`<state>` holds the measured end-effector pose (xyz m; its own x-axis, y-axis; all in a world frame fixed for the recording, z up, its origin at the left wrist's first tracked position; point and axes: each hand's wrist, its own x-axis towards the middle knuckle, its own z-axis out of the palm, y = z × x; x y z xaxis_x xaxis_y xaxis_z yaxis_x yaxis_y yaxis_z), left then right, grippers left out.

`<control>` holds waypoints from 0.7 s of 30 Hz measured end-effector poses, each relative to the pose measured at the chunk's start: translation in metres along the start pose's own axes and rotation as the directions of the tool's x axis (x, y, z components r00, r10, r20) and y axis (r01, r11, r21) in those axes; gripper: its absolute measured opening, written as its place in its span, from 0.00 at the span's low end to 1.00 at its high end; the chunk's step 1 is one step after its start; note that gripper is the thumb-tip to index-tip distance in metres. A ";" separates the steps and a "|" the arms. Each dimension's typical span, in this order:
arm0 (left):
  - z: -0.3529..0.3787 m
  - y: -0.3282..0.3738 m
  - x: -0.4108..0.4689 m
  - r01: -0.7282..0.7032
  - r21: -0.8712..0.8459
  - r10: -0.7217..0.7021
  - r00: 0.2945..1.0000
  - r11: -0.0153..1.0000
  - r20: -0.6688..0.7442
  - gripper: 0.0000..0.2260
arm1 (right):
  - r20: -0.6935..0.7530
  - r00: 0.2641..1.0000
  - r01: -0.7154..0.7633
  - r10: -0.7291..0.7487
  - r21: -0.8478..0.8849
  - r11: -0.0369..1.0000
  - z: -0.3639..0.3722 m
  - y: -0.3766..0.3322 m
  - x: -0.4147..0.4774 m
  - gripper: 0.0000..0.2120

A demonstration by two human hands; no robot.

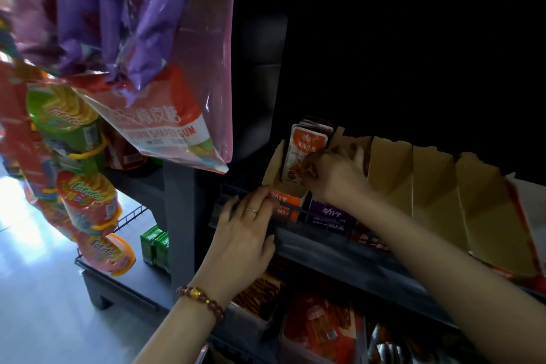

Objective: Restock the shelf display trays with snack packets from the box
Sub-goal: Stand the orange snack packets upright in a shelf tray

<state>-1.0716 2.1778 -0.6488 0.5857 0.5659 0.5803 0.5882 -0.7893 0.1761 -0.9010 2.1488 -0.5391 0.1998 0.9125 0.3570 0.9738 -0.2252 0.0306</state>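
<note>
An orange-and-white snack packet (298,156) stands upright in the leftmost cardboard display tray (273,168) on the dark shelf, with more packets stacked behind it. My right hand (334,171) pinches the packet's lower right side. My left hand (245,233) lies on the shelf's front rail (313,235), fingers straight and touching the tray's orange front (288,205). A purple tray front (328,214) stands just right of it. The supply box is out of sight.
Several cardboard trays (428,186) with open tops run along the shelf to the right. A pink gum bag (177,115) and potato snack packs (85,201) hang at the left. Red packets (322,331) fill the shelf below. Green boxes (155,245) sit low left.
</note>
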 end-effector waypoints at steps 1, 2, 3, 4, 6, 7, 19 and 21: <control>0.000 0.000 0.000 -0.007 -0.001 0.007 1.000 1.000 -0.003 0.24 | -0.018 1.000 0.009 -0.009 0.014 1.000 0.000 0.000 -0.001 0.11; -0.001 0.000 0.000 -0.016 0.000 0.016 1.000 1.000 -0.007 0.24 | -0.041 0.999 0.024 -0.023 0.024 0.999 0.001 0.000 -0.003 0.11; -0.002 0.000 -0.001 -0.028 0.003 0.028 1.000 1.000 -0.013 0.23 | -0.062 0.998 0.036 -0.034 0.029 0.999 0.001 0.000 -0.005 0.11; -0.003 0.000 -0.002 -0.042 0.007 0.043 0.999 0.999 -0.022 0.22 | -0.075 0.996 0.042 -0.040 0.029 0.999 0.000 0.000 -0.007 0.11; -0.009 0.004 -0.006 -0.086 0.004 0.086 0.995 0.996 -0.043 0.18 | -0.104 0.993 0.054 -0.050 0.043 0.998 -0.003 -0.001 -0.016 0.11; -0.014 0.006 -0.008 -0.118 -0.003 0.118 0.991 0.993 -0.056 0.15 | -0.139 0.988 0.082 -0.069 0.088 0.993 -0.005 -0.002 -0.023 0.10; -0.054 0.029 -0.131 -0.396 -0.100 0.405 0.844 0.913 0.352 0.09 | 0.048 0.918 0.264 -0.395 0.670 0.694 0.024 -0.027 -0.183 0.03; -0.049 0.022 -0.159 -0.357 -0.116 0.369 0.808 0.927 0.459 0.11 | 0.188 0.878 0.191 -0.441 0.707 0.681 0.054 -0.032 -0.213 0.03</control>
<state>-1.1788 2.0589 -0.6979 0.9463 0.2757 0.1688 0.2715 -0.9612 0.0483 -0.9688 1.9798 -0.6664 -0.2338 0.9643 0.1244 0.7777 0.2622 -0.5713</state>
